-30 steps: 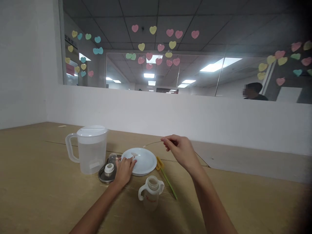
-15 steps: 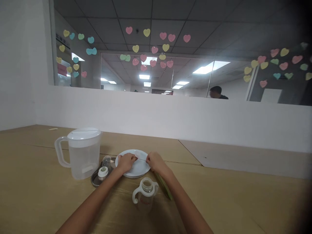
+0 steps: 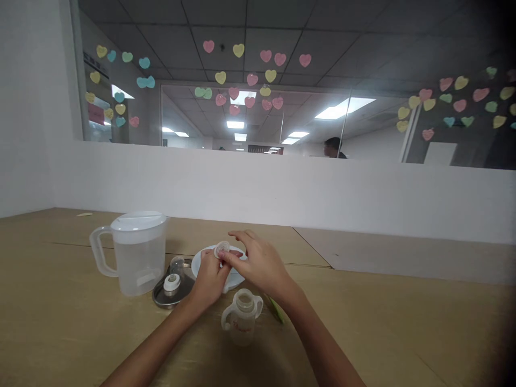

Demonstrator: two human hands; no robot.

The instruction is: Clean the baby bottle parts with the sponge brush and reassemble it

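My left hand (image 3: 210, 273) is closed on a small round translucent piece (image 3: 221, 249), which looks like a bottle nipple with its base facing me. The thumb of my right hand (image 3: 258, 262) touches that piece, while its other fingers are spread apart. Both hands are over a white plate (image 3: 235, 279), which they partly cover. In front of them stands an uncapped clear baby bottle (image 3: 243, 325) with two white handles. A long green item (image 3: 276, 310) lies partly hidden beneath my right forearm.
On the left stands a lidded translucent pitcher (image 3: 140, 263). Beside it, a metal tray (image 3: 161, 300) holds a white bottle collar (image 3: 171, 283) and a clear dome cap (image 3: 177, 266). Behind the wooden table (image 3: 382, 322) rises a white wall with a window; a person (image 3: 334, 148) is beyond the glass.
Both hands have lifted from low over the plate. The round piece now shows in my left hand. My right hand has gone from a pinch to spread fingers, and the thin line between the hands is gone.
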